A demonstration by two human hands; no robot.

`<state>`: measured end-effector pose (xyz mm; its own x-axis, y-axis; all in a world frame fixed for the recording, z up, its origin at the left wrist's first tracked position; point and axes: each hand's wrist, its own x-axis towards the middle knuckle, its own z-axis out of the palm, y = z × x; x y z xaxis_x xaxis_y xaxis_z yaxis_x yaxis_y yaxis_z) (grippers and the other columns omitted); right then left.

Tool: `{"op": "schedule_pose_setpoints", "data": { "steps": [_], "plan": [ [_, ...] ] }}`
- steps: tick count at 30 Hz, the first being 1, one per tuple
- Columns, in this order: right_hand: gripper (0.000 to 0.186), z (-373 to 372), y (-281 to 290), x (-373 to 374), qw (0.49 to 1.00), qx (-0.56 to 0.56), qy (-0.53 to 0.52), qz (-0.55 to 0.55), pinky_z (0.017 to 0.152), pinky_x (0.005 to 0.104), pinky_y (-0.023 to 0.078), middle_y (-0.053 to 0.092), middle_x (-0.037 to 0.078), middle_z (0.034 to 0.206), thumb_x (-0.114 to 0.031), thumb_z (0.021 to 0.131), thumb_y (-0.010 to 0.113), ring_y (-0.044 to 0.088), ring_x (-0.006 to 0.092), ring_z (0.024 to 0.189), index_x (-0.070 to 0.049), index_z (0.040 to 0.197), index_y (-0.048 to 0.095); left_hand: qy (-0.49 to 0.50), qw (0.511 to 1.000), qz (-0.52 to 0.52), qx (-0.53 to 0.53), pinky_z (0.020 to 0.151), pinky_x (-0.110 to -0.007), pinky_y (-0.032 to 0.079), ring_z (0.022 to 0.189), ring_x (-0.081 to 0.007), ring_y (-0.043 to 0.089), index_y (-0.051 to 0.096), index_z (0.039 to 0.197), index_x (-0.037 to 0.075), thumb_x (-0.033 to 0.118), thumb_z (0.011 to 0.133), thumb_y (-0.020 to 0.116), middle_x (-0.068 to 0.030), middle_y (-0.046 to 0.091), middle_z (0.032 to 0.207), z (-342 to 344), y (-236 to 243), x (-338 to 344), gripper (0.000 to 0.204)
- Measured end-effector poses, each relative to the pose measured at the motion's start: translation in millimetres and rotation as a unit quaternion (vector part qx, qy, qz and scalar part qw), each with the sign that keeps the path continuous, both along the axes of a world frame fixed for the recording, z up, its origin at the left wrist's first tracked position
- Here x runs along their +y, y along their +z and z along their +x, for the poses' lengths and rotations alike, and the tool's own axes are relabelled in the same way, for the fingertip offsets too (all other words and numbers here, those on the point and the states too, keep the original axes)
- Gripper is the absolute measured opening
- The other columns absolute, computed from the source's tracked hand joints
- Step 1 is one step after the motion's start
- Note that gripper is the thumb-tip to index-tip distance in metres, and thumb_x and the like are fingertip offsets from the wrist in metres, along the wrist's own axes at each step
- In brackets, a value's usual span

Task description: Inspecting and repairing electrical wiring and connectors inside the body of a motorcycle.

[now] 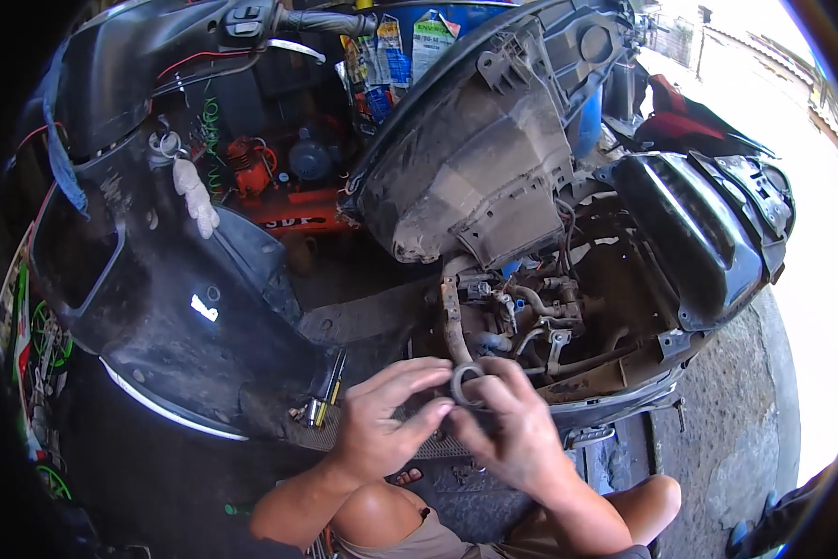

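Note:
A grey metal ring (457,385) is held by my right hand (517,424), its fingers bent behind and beside it and the thumb below. My left hand (386,415) faces it from the left, thumb and fingers apart, the fingertips right at the ring's edge. Whether they touch it I cannot tell. Both hands are a little blurred. Just beyond them lies the uncovered engine bay (531,321) of a black scooter, with hoses, wires and a dusty frame tube (452,321).
The raised, dirty underseat compartment (484,158) hangs over the bay. A black tank (685,238) sits at the right. Screwdrivers (326,396) lie on the footboard left of my hands. The front panel (186,289) stands at the left, a red compressor (293,214) behind.

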<state>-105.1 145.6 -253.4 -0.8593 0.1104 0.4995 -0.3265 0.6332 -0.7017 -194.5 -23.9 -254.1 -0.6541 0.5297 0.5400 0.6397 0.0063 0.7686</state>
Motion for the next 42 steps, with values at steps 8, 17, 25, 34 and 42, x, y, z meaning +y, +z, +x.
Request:
{"op": "schedule_pose_setpoints", "data": {
  "steps": [8, 17, 25, 34, 42],
  "plan": [
    [0.029, 35, 29, 36, 0.997, -0.034, -0.054, 0.042, 0.076, 0.0443, 0.058, 0.057, 0.028, 0.120, -0.015, 0.084, 0.079, 0.068, 0.0437, 0.095, 0.000, 0.104, 0.065, -0.058, 0.998, 0.030, 0.007, 0.089, -0.035, 0.056, 0.102, -0.0270, 0.071, 0.071, 0.103, -0.004, -0.005, 0.080, 0.075, -0.0192, 0.072, 0.111, 18, 16, 43, 0.023],
    [0.030, 44, 31, 50, 0.995, -0.043, -0.046, 0.083, 0.076, 0.0443, 0.058, 0.057, 0.027, 0.119, -0.015, 0.083, 0.079, 0.067, 0.0440, 0.094, -0.002, 0.105, 0.064, -0.052, 0.997, 0.002, 0.064, 0.083, -0.034, 0.057, 0.096, -0.0258, 0.071, 0.072, 0.098, -0.001, -0.005, 0.078, 0.075, -0.0149, 0.071, 0.105, 21, 16, 53, 0.020],
    [0.027, 36, 33, 55, 0.994, -0.052, 0.012, 0.094, 0.079, 0.0442, 0.057, 0.057, 0.027, 0.125, -0.012, 0.084, 0.077, 0.066, 0.0448, 0.099, 0.001, 0.104, 0.064, -0.070, 0.995, 0.000, 0.077, 0.072, -0.035, 0.055, 0.079, -0.0261, 0.066, 0.060, 0.089, -0.001, -0.002, 0.078, 0.072, -0.0121, 0.064, 0.092, 10, 10, 62, 0.016],
    [0.018, -14, 27, 64, 0.995, -0.043, -0.074, 0.048, 0.080, 0.0452, 0.054, 0.064, 0.026, 0.111, -0.008, 0.086, 0.072, 0.065, 0.0456, 0.093, 0.005, 0.095, 0.064, 0.014, 0.983, -0.037, 0.180, 0.086, -0.041, 0.045, 0.089, -0.0306, 0.061, 0.056, 0.086, 0.005, 0.004, 0.075, 0.067, -0.0107, 0.059, 0.089, -51, -12, 92, 0.016],
    [0.025, -56, 17, 72, 0.987, -0.020, -0.145, 0.070, 0.083, 0.0440, 0.052, 0.066, 0.024, 0.101, -0.013, 0.086, 0.072, 0.065, 0.0427, 0.094, 0.009, 0.097, 0.066, 0.045, 0.978, 0.001, 0.206, 0.095, -0.044, 0.045, 0.105, -0.0350, 0.059, 0.057, 0.089, 0.001, 0.003, 0.082, 0.063, -0.0159, 0.064, 0.106, -92, -15, 116, 0.010]
  ]
}}
